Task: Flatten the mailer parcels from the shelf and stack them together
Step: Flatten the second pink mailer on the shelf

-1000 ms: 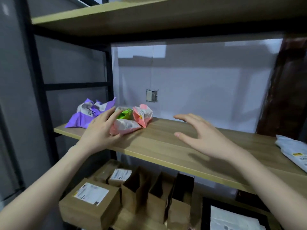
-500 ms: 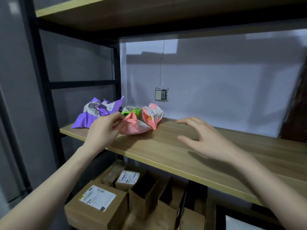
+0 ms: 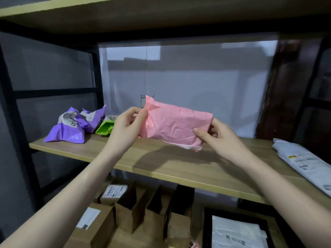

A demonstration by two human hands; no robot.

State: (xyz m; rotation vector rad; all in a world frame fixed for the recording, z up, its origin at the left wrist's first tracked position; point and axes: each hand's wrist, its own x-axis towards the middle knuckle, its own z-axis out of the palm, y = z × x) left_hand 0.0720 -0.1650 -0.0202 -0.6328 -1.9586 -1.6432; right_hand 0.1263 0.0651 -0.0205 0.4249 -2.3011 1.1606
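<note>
Only the head cam to go on here. Pink mailer (image 3: 174, 125) is up off the wooden shelf (image 3: 161, 165), held stretched between both hands: left hand (image 3: 126, 128) pinches its 9 o'clock edge, fingers curled onto the plastic, and right hand (image 3: 219, 138) has the 3 o'clock end with the thumb over the front. It's mostly spread out but wrinkly, so I'd call it mid-flatten.

Progress-wise we're early, I reckon. Purple mailer (image 3: 71, 127) is a crumpled ball at about 9 o'clock of the pink one, and the green mailer (image 3: 105, 127) sits scrunched just beside it, both untouched. A grey-white mailer (image 3: 304, 163) lies flattish way over at 3 o'clock on the shelf, maybe where the stack goes, can't say.

Down below: open brown cardboard boxes (image 3: 132, 206), insides too dark to tell, plus a sealed labelled carton (image 3: 89, 224).
</note>
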